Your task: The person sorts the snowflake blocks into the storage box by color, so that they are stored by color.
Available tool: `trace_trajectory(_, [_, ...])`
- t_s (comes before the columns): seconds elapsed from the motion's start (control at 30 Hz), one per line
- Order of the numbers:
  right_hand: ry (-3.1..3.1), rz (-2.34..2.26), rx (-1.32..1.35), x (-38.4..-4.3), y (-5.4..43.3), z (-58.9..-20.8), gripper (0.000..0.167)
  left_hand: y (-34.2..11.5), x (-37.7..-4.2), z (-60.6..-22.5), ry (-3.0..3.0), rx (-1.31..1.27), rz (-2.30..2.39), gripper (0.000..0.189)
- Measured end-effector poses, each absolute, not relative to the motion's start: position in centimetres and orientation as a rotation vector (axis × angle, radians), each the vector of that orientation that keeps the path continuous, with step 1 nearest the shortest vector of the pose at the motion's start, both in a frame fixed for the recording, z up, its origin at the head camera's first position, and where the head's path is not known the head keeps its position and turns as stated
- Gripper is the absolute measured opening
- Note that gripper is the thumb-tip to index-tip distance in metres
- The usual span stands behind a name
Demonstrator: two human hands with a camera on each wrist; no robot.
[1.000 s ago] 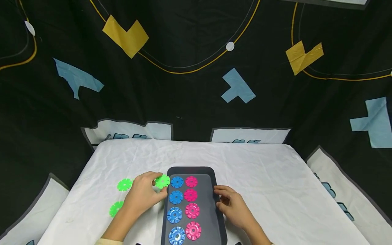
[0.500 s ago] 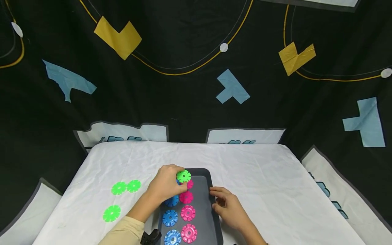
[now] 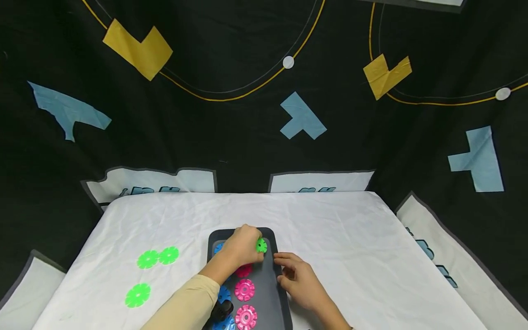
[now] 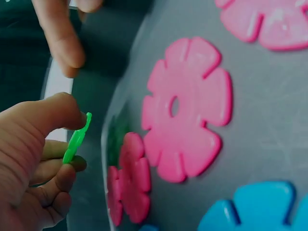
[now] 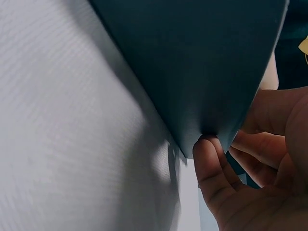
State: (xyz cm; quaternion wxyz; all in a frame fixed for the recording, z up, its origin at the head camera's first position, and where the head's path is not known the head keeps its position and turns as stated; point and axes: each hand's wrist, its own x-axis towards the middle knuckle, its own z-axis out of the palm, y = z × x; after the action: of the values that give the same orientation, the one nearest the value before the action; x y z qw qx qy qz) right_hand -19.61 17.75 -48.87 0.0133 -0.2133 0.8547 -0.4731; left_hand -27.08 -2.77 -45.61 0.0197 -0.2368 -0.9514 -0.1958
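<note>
My left hand [image 3: 243,245] pinches a bright green notched disc [image 3: 261,245] between thumb and fingers, over the far right part of a dark grey tray [image 3: 270,293]. In the left wrist view the green disc [image 4: 77,138] is seen nearly edge-on, apart from the tray surface. A row of pink flower-shaped discs [image 3: 244,289] and a row of blue ones [image 3: 224,294] lie in the tray, partly hidden by my left hand and forearm. My right hand [image 3: 299,279] holds the tray's right rim, with fingertips [image 5: 207,149] against the outer wall.
Two green discs, one [image 3: 147,259] touching or nearly touching the other [image 3: 168,255], lie on the white cloth [image 3: 338,238] left of the tray. A third green disc [image 3: 138,295] lies nearer. A black curtain [image 3: 231,137] hangs behind the table.
My left hand has carried the green disc from the tray's left edge rightward, across the blue and pink rows. My right hand stays at the rim. The head view has shifted slightly.
</note>
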Motion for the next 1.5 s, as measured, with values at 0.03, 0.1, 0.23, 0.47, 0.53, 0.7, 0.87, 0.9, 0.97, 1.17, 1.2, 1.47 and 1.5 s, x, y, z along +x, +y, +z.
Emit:
trace_trajectory(0.03, [2.663,-1.474,-0.666,-19.6,17.7,-48.9,0.041,-2.6,-27.2,-45.8,-2.960,-0.734,-0.599,0.022])
trace_trajectory(0.1, [2.663,-1.471,-0.664,-19.5,17.6,-48.9,0.041,-2.5,-27.3,-46.1,-2.968,-0.739,-0.559,0.023])
trace_trajectory(0.23, [2.672,-1.457,-0.657,-19.5,17.5,-49.0,0.042,-2.2,-27.7,-46.7,-2.958,-0.760,-0.480,0.025])
trace_trajectory(0.47, [2.701,-1.441,-0.652,-19.7,17.7,-48.9,0.040,-1.8,-28.1,-47.4,-2.936,-0.783,-0.456,0.027])
trace_trajectory(0.53, [2.700,-1.441,-0.653,-19.8,17.7,-48.9,0.040,-1.9,-28.1,-47.3,-2.939,-0.779,-0.465,0.026])
trace_trajectory(0.7, [2.676,-1.441,-0.656,-19.7,17.5,-48.8,0.040,-2.8,-27.6,-46.6,-2.933,-0.743,-0.534,0.027])
trace_trajectory(0.87, [2.681,-1.432,-0.666,-19.7,17.5,-48.8,0.040,-4.2,-26.9,-44.9,-2.876,-0.665,-0.696,0.044])
trace_trajectory(0.9, [2.683,-1.431,-0.664,-19.7,17.6,-48.8,0.040,-4.6,-26.8,-44.5,-2.860,-0.639,-0.734,0.046])
trace_trajectory(0.97, [2.686,-1.435,-0.665,-19.6,17.6,-48.7,0.040,-5.5,-26.6,-43.8,-2.832,-0.581,-0.793,0.048])
trace_trajectory(1.17, [2.695,-1.427,-0.648,-19.5,17.6,-48.7,0.040,-9.6,-26.2,-42.0,-2.795,-0.419,-0.919,0.053])
trace_trajectory(1.2, [2.694,-1.428,-0.650,-19.5,17.5,-48.7,0.040,-10.4,-26.1,-41.9,-2.798,-0.389,-0.934,0.053])
trace_trajectory(1.47, [2.679,-1.451,-0.666,-19.6,17.6,-48.8,0.040,-17.6,-25.4,-43.5,-2.832,-0.208,-0.903,0.049])
trace_trajectory(1.5, [2.676,-1.454,-0.663,-19.6,17.6,-48.8,0.040,-18.4,-25.2,-43.8,-2.839,-0.201,-0.889,0.048])
